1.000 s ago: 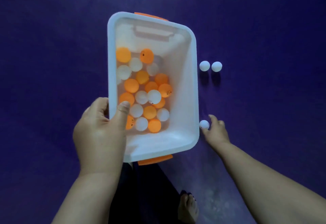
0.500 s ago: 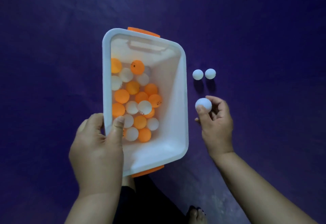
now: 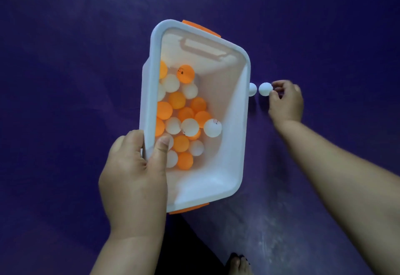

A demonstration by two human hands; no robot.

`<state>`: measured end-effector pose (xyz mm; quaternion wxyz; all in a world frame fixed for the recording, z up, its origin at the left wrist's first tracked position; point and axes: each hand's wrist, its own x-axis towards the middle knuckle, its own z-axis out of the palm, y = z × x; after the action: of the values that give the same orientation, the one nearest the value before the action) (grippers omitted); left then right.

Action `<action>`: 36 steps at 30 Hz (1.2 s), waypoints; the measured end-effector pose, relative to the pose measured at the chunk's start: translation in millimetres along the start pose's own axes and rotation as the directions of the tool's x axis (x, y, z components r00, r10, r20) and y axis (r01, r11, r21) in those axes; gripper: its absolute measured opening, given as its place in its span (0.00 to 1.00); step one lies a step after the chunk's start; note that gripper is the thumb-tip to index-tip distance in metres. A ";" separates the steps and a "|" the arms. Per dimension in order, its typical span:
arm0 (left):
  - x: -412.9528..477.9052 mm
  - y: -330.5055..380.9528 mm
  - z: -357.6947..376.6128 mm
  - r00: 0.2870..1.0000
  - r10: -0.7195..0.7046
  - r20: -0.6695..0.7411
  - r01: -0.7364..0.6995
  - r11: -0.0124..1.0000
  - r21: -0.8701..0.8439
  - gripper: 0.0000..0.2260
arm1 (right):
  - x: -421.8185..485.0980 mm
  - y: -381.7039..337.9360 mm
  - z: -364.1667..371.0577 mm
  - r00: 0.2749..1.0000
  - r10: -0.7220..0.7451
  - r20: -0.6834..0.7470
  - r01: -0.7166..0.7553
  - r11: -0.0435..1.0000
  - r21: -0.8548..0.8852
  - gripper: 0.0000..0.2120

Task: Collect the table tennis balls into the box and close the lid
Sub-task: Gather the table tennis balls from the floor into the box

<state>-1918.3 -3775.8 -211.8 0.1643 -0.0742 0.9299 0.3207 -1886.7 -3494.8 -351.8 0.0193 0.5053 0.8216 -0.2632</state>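
Observation:
A white plastic box [image 3: 236,136] with orange end clips, tilted up on its left side, holds several orange and white table tennis balls. One white ball [image 3: 212,127] lies apart from the pile, toward the box's right wall. My left hand [image 3: 134,179] grips the box's left rim, thumb inside. Two white balls lie on the purple floor right of the box: one [image 3: 252,89] half hidden by the rim, the other [image 3: 265,89] touched by the fingertips of my right hand [image 3: 285,103]. No lid is in view.
The purple floor [image 3: 75,79] spreads all around the box. My bare foot [image 3: 239,264] shows at the bottom edge, beside dark clothing below the box.
My right hand let the white ball go into the box, then reached out to the two balls on the floor. The box has tilted and shifted toward those balls.

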 end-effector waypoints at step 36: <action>-11.4 30.8 -2.3 0.998 0.046 -0.030 -0.046 0.999 0.013 0.11 | -45.1 -45.3 -43.4 0.970 -0.027 -0.240 0.116 0.924 0.365 0.16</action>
<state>-1915.7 -3752.8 -188.5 0.1431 -0.0566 0.9357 0.3174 -1892.5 -3528.1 -282.4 -0.1828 0.4963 0.7705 -0.3559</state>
